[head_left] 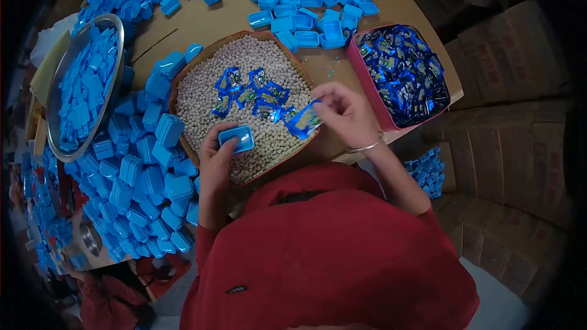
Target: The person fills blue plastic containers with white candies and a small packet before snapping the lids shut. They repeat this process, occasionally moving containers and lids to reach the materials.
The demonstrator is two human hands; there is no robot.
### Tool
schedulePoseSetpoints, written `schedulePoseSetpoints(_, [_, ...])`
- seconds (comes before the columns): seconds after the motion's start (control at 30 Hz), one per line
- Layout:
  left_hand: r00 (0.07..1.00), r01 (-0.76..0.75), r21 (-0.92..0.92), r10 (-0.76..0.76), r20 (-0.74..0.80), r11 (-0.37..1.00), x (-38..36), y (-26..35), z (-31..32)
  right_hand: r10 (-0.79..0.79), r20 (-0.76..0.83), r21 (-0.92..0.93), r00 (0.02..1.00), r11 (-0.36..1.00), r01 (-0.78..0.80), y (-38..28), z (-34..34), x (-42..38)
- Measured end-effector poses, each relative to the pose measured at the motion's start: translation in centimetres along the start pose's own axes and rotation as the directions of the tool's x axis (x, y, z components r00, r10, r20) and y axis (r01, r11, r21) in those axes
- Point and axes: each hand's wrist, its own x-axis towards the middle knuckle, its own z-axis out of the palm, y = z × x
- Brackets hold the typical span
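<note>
My left hand (pixel 215 150) grips a small blue plastic box (pixel 243 139), its hollow side facing up, above the near part of a tray (pixel 177 99) filled with small pale round balls (pixel 266 58). To the right, my right hand (pixel 345 113) pinches a shiny blue printed sachet (pixel 304 121) over the tray's right edge. Several more blue sachets (pixel 246 96) lie on the balls between and beyond my hands. What the box holds, if anything, I cannot make out.
A pink-red tub (pixel 361 88) full of blue sachets stands at right. Closed blue boxes (pixel 143 174) are heaped at left, below a metal bowl (pixel 113 95) of blue pieces. Open boxes (pixel 306 18) cover the far table. Cartons (pixel 507 146) line the right; another person's sleeve (pixel 107 302) shows lower left.
</note>
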Motion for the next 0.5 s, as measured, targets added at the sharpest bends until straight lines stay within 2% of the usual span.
schedulePoseSetpoints(0.07, [1.0, -0.001, -0.041, 0.001, -0.002, 0.999, 0.1, -0.3, 0.3, -0.004, 0.098, 0.163, 0.995, 0.987, -0.012, 0.5, 4.0, 0.3])
schedulePoseSetpoints(0.13, [1.0, -0.003, -0.018, 0.002, -0.02, 1.0, -0.2, -0.1, 0.2, -0.08, 0.114, -0.003, 0.99, 0.997, 0.081, 0.1, 7.0, 1.1])
schedulePoseSetpoints(0.17, [1.0, -0.012, -0.032, 0.012, -0.009, 0.999, -0.3, 0.3, 0.3, -0.208, 0.09, -0.128, 0.974, 0.967, 0.218, 0.3, 8.0, 1.6])
schedulePoseSetpoints(0.23, [1.0, -0.018, -0.126, 0.021, 0.023, 0.992, -0.2, 0.7, 0.2, -0.509, 0.117, -0.409, 0.852, 0.758, 0.509, 0.7, 9.2, 2.5])
schedulePoseSetpoints(0.3, [0.997, -0.038, -0.247, 0.055, 0.062, 0.968, 0.0, 0.4, -0.2, -0.511, 0.144, -0.412, 0.848, 0.748, 0.521, 0.9, 10.3, 2.5])
schedulePoseSetpoints(0.37, [0.995, -0.071, -0.197, 0.083, 0.056, 0.978, -0.3, 0.6, 0.0, -0.509, 0.147, -0.413, 0.848, 0.747, 0.52, 0.9, 10.9, 2.2])
schedulePoseSetpoints(0.4, [0.994, -0.08, -0.173, 0.091, 0.056, 0.982, -0.4, 0.7, 0.0, -0.437, 0.171, -0.384, 0.883, 0.796, 0.468, 0.8, 11.2, 1.8])
schedulePoseSetpoints(0.43, [0.993, -0.087, -0.15, 0.098, 0.066, 0.985, -0.4, 0.7, 0.2, -0.463, 0.193, -0.354, 0.865, 0.79, 0.501, 0.7, 11.5, 1.6])
schedulePoseSetpoints(0.5, [0.991, -0.09, -0.23, 0.111, 0.08, 0.969, -0.3, 0.8, 0.0, -0.486, 0.273, -0.329, 0.83, 0.764, 0.555, 0.0, 10.3, 1.4])
